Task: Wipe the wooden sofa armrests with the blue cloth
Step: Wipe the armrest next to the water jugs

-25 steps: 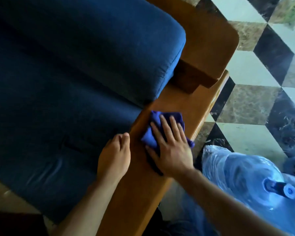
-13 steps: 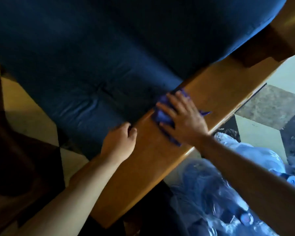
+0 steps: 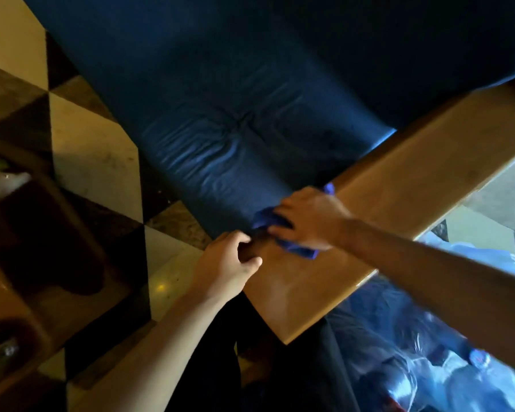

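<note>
A wooden sofa armrest [image 3: 414, 185] runs diagonally from the lower middle to the upper right. My right hand [image 3: 306, 218] presses the blue cloth [image 3: 263, 219] flat on the armrest at its inner edge, beside the dark blue seat cushion [image 3: 220, 144]. Most of the cloth is hidden under the palm; its corners stick out on both sides. My left hand [image 3: 226, 264] grips the armrest's inner edge just below the cloth, fingers curled around the wood.
Blue water bottles [image 3: 446, 370] wrapped in plastic lie on the floor right of the armrest. A brown wooden piece of furniture [image 3: 21, 263] with small items stands at the left. Checkered stone floor tiles [image 3: 95, 150] show between it and the sofa.
My right hand has slid the cloth down the armrest toward its front end and inner edge, closer to my left hand. The view has swung left, showing more floor.
</note>
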`<action>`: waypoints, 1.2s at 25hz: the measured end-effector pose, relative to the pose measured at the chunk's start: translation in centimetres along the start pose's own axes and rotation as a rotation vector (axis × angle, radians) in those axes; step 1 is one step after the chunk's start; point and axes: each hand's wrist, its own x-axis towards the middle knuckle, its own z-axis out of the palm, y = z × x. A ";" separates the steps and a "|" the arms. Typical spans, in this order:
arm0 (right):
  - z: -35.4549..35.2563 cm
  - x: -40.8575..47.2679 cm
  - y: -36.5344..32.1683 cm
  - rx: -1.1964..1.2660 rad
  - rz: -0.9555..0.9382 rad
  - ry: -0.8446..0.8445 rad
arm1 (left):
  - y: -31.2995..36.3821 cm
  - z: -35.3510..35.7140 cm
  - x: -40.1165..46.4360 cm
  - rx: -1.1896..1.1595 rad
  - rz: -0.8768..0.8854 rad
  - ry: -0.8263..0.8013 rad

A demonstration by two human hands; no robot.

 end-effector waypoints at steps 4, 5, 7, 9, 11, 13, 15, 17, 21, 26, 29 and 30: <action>1.3 -2.5 5.2 0.097 0.689 0.446 | -0.2 -2.1 1.4 -0.060 -0.034 -0.149; 2.7 -2.7 1.9 0.186 0.767 0.521 | -0.1 -2.5 1.9 -0.093 -0.054 -0.141; 6.2 -3.0 -7.6 0.309 0.652 0.592 | 0.3 -3.3 2.7 -0.195 -0.145 -0.093; 9.3 -5.4 -15.3 0.278 0.341 0.505 | 0.8 -3.4 3.2 -0.263 -0.191 -0.084; 11.6 -8.9 -15.9 0.134 0.145 0.450 | 1.6 -2.7 3.0 -0.233 -0.129 -0.138; 12.2 -10.9 -11.6 0.172 0.258 0.481 | 2.2 -1.6 2.6 -0.098 -0.033 -0.197; 11.4 -10.8 -6.2 0.287 0.685 0.520 | 2.5 -0.1 2.4 0.071 0.033 -0.233; 9.5 -9.1 -1.8 0.477 1.109 0.556 | 2.5 0.8 2.1 0.196 0.055 -0.189; 9.2 -7.4 -4.1 0.892 1.493 0.749 | 1.0 1.2 0.9 0.208 0.108 -0.135; 12.8 -9.8 -19.5 1.688 1.639 0.870 | -0.6 2.5 -4.6 0.469 0.195 0.142; 15.7 -14.5 -26.0 1.870 1.699 0.905 | -1.1 5.6 -10.1 0.624 0.404 0.153; 16.7 -16.5 -27.4 1.880 1.731 0.948 | -1.2 6.9 -12.1 0.629 0.496 0.098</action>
